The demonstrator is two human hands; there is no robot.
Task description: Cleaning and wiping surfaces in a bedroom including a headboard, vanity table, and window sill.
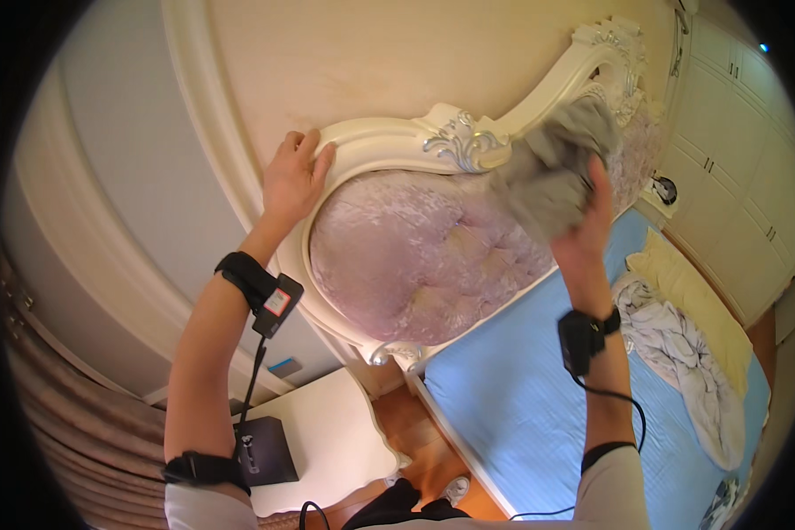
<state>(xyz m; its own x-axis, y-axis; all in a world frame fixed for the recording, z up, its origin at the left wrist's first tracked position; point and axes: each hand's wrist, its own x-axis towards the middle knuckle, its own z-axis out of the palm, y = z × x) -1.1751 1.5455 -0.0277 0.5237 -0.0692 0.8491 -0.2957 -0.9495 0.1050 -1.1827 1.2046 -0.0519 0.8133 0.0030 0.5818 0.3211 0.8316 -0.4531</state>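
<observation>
My left hand (297,177) rests with spread fingers on the cream frame's upper left curve, at the headboard (377,136) of a bed. In my right hand (586,225) is a bunched grey cloth (550,172), blurred, over the headboard's middle, covering part of the frame and of the tufted pinkish velvet panel (430,252). Silver-painted carving (467,142) decorates the frame just left of the cloth. Whether the cloth touches the headboard I cannot tell.
A white nightstand (338,430) with a dark box (271,450) stands at lower left, beside brown curtains (99,457). The bed's blue sheet (510,384) holds a crumpled grey blanket (682,358) and a yellow pillow (702,291). White wardrobes (729,165) line the right. Cables hang from both my arms.
</observation>
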